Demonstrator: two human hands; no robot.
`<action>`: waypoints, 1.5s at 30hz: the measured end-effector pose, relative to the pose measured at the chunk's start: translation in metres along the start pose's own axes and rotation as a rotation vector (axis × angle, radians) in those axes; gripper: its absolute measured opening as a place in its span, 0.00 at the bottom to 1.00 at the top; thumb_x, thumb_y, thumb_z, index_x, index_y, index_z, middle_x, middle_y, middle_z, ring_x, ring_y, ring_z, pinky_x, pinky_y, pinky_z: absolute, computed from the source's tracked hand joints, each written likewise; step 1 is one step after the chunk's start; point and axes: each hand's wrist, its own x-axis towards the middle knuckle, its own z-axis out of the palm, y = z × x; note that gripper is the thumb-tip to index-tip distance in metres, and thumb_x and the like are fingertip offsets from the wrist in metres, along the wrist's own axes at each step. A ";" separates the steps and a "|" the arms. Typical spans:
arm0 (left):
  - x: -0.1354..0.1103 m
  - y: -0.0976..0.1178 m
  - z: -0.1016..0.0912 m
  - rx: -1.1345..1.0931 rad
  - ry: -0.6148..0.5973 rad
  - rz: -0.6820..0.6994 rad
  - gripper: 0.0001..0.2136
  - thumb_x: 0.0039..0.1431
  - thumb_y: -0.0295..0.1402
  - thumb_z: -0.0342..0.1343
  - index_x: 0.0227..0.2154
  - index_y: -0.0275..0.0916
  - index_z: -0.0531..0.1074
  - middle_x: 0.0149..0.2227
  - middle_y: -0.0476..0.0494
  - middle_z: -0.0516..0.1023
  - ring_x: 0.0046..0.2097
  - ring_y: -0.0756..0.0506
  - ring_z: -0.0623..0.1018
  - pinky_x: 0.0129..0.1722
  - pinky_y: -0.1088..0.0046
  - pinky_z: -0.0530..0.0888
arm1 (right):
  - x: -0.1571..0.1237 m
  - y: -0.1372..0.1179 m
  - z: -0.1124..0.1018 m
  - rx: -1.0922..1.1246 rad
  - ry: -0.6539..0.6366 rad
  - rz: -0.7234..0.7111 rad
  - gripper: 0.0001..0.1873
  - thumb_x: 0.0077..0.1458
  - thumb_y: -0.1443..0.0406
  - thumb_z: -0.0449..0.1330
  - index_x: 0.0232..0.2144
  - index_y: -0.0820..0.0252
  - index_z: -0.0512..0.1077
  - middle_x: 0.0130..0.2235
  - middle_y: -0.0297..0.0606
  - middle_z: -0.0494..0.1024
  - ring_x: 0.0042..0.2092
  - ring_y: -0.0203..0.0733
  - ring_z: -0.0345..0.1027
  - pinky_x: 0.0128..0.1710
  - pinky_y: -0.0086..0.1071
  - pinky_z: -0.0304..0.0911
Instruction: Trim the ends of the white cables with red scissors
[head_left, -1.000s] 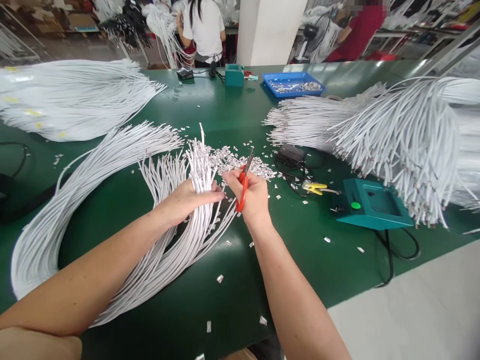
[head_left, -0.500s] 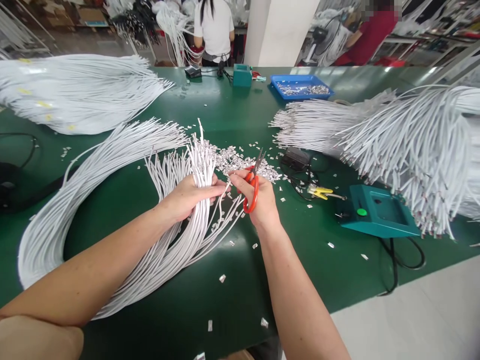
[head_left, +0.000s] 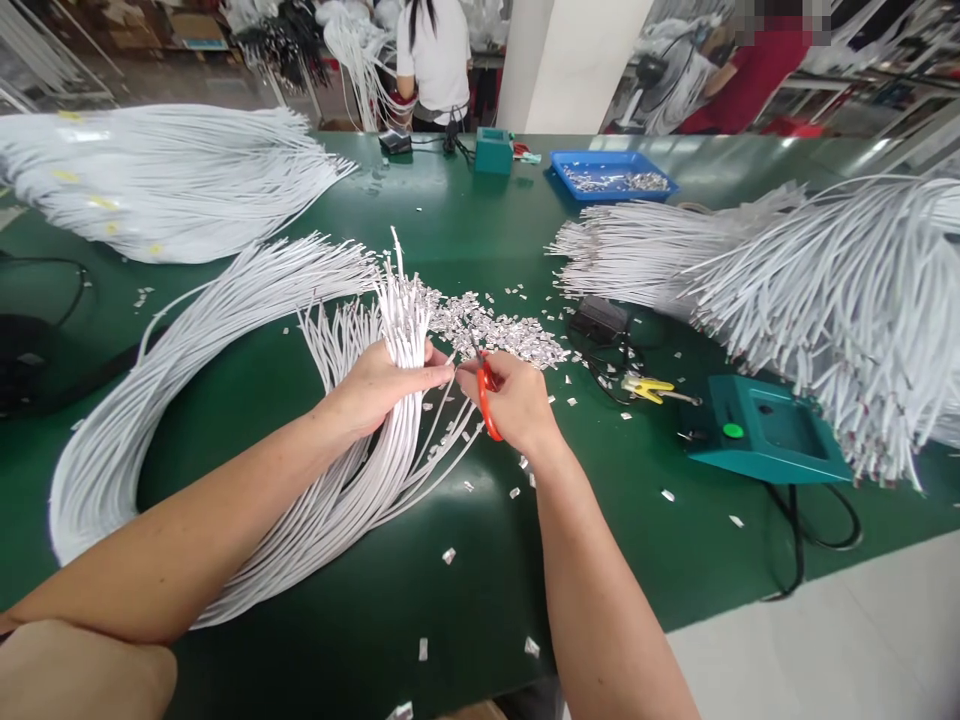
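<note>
The left hand point(head_left: 375, 392) squeezes the white wires point(head_left: 406, 345). The right hand point(head_left: 517, 402) grips red scissors point(head_left: 484, 407); keep them clear of skin.

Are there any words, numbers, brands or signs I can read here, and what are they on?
None can be read.
Blue patch on the brown cardboard box: too blurred.
Yellow marks on the white cable bundle, back left: too small.
Small shiny white pieces: too small to tell.
Red-handled metal scissors: no writing visible.
</note>
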 end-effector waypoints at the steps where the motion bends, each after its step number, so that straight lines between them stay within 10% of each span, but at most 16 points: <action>1: 0.000 0.000 0.000 0.010 0.014 0.008 0.11 0.43 0.36 0.69 0.26 0.38 0.74 0.29 0.48 0.76 0.33 0.46 0.76 0.37 0.67 0.72 | 0.000 0.001 0.001 -0.064 -0.008 -0.018 0.14 0.50 0.58 0.60 0.19 0.59 0.66 0.29 0.35 0.76 0.30 0.37 0.64 0.30 0.31 0.56; 13: -0.004 0.003 0.007 0.232 0.174 0.045 0.11 0.42 0.36 0.67 0.26 0.39 0.72 0.29 0.48 0.76 0.33 0.45 0.75 0.38 0.64 0.70 | -0.006 0.000 0.004 -0.504 0.046 -0.157 0.14 0.56 0.60 0.55 0.21 0.59 0.69 0.28 0.37 0.74 0.31 0.38 0.65 0.29 0.31 0.50; 45: -0.011 0.015 0.006 0.351 0.206 0.021 0.10 0.43 0.36 0.66 0.28 0.39 0.74 0.32 0.46 0.79 0.36 0.42 0.78 0.39 0.63 0.73 | -0.006 -0.002 0.001 -0.587 -0.021 -0.083 0.15 0.57 0.58 0.57 0.22 0.59 0.70 0.28 0.40 0.75 0.31 0.41 0.67 0.28 0.32 0.50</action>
